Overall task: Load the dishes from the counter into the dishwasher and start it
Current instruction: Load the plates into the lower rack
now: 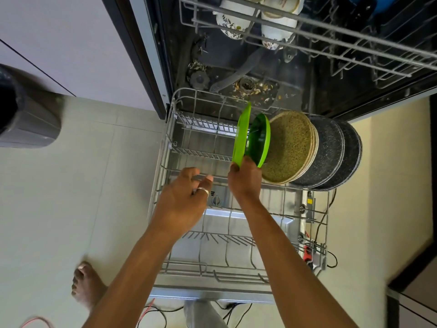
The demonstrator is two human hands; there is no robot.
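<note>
Head view, looking down into an open dishwasher with the lower rack point(162, 165) pulled out. The right hand point(244, 179) pinches the bottom rim of a lime-green plate point(241, 136), fingers and thumb clamped on it, holding it on edge over the rack's rear right section. The plate stands just beside a dark green plate point(259, 138), itself upright in the tines. Further right, in order: a stack of olive speckled plates point(290, 147) with cream rims, then two black speckled plates point(328, 152), all on edge. The left hand point(186, 197) (a ring point(203, 191) on one finger) is spread and relaxed over the rack's middle, gripping nothing; whether its fingertips touch the wire cannot be told. The upper rack point(307, 34) carries floral cups point(231, 22). Food debris point(246, 87) lies around the filter on the tub floor. A grey bin point(26, 119) stands at left, and a bare foot point(86, 285) is on the tiled floor.
</note>
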